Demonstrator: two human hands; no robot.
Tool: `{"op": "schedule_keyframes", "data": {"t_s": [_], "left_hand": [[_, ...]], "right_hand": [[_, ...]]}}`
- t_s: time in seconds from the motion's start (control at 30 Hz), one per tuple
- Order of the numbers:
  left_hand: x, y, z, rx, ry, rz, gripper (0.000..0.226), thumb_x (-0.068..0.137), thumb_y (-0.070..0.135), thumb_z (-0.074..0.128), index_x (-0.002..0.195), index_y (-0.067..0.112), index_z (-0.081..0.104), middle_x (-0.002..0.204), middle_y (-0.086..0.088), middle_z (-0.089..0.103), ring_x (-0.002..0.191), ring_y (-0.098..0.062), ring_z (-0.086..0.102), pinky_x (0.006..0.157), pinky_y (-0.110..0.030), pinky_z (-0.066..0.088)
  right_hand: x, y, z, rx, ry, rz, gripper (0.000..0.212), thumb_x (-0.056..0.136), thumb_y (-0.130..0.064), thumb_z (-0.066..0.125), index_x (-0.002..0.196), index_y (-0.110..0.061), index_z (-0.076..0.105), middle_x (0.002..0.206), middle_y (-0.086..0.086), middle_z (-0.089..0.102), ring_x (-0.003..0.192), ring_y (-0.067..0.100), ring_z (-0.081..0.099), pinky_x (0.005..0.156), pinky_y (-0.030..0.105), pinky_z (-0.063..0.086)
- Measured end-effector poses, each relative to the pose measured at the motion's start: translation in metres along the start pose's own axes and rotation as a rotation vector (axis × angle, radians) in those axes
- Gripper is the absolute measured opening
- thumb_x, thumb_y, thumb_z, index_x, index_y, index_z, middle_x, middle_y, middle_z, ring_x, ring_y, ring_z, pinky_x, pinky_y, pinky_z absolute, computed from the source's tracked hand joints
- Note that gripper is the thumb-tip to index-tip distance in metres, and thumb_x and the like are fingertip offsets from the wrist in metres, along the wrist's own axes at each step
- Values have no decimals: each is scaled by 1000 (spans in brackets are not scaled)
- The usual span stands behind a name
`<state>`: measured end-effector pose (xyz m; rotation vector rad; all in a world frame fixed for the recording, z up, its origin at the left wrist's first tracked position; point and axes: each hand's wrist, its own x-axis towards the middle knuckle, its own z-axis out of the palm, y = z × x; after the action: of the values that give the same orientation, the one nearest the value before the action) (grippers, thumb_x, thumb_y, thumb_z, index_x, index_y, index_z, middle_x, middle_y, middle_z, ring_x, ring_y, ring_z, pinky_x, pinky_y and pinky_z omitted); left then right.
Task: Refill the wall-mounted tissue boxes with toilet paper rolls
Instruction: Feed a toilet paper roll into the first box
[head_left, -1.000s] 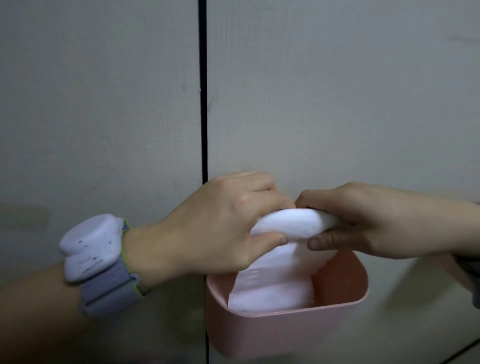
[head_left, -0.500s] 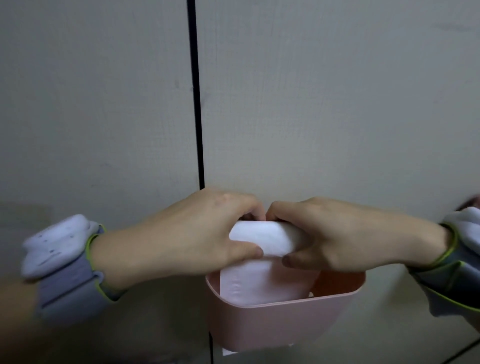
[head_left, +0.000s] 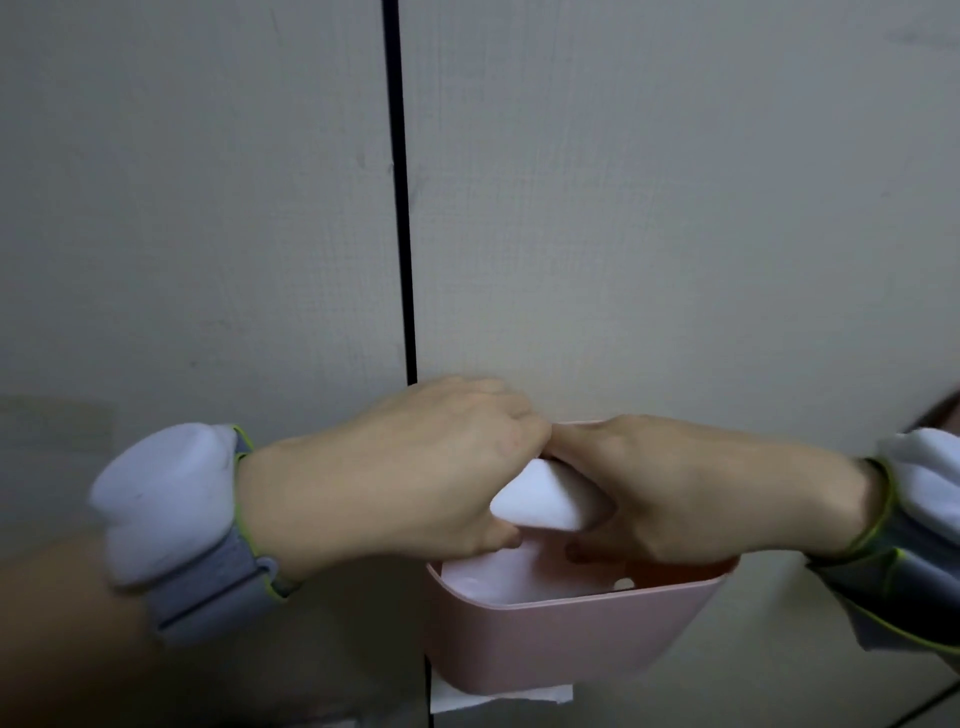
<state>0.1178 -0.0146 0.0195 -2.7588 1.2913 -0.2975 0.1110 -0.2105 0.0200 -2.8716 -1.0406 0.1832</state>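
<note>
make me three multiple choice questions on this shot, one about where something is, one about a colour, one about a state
1. Where does the loose tissue sheet show?
A. under the box's bottom edge
B. on top of the left wrist
C. high up on the wall

2. What colour is the tissue box?
A. blue
B. pink
C. black

3. What are the hands doing with the white paper roll?
A. both grip it
B. only the left touches it
C. neither touches it

Answers: 1 A, a white sheet pokes out below the box. 2 B, its front wall is pink. 3 A, the left hand and the right hand both curl round the roll above the box.
</note>
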Motion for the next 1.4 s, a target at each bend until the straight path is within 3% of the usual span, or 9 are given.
{"op": "schedule_keyframes", "data": {"t_s": [0.1,0.17,0.33,0.5,0.63,0.73,1.07,1.27,1.4], "left_hand": [[4,0,0,74,-33,18,49,81,66,59,109,26,55,100,9,53,100,-14,44,89,-31,43],[2,-4,2,22,-16,28,49,83,68,55,110,27,58,99,9,54,99,-13,45,88,-32,44],[-15,-23,5,-218,204,110,30,94,46,47,88,22,63,82,8,57,79,-11,54,70,-31,48],[-33,-38,6,-353,188,217,28,95,37,55,79,17,66,77,6,60,74,-12,57,69,-32,48],[-46,-48,8,-396,157,264,25,94,32,55,80,17,69,80,2,64,79,-21,62,77,-37,47],[-52,-53,8,-482,121,262,18,93,28,58,87,16,70,89,2,65,87,-21,63,80,-38,48],[-52,-60,16,-608,136,275,21,92,32,63,89,14,72,92,2,67,93,-20,65,79,-38,52],[-50,-62,18,-607,150,287,17,91,30,67,88,15,73,90,4,67,93,-18,65,77,-36,52],[-50,-61,19,-597,157,286,15,90,30,69,87,15,73,90,5,67,93,-17,65,77,-34,52]], "right_hand": [[5,0,4,-44,-30,-12,51,78,-41,67,124,-30,47,117,-8,61,97,14,59,81,30,49],[5,1,2,-64,-53,-9,47,78,-42,66,120,-29,51,114,-9,59,96,12,57,79,25,46],[5,1,-1,-72,-111,-25,43,79,-42,69,117,-30,55,107,-17,48,92,4,50,72,14,37],[13,-4,4,-119,-181,-52,45,80,-42,69,122,-30,56,121,-15,54,106,9,55,89,24,44],[25,-9,7,-158,-205,-86,39,80,-42,69,116,-33,57,113,-12,65,101,12,60,82,30,47],[29,-9,10,-192,-214,-96,37,81,-45,69,113,-35,55,110,-12,66,97,12,58,72,25,36],[30,-2,14,-258,-282,-70,40,80,-52,65,114,-35,52,113,-12,64,97,13,59,71,25,35],[33,-3,32,-411,-319,-99,41,90,-55,51,119,-26,48,124,0,61,109,27,60,95,39,49],[34,-5,38,-511,-330,-133,37,97,-40,44,128,-20,45,128,5,60,112,32,60,95,45,50]]}}
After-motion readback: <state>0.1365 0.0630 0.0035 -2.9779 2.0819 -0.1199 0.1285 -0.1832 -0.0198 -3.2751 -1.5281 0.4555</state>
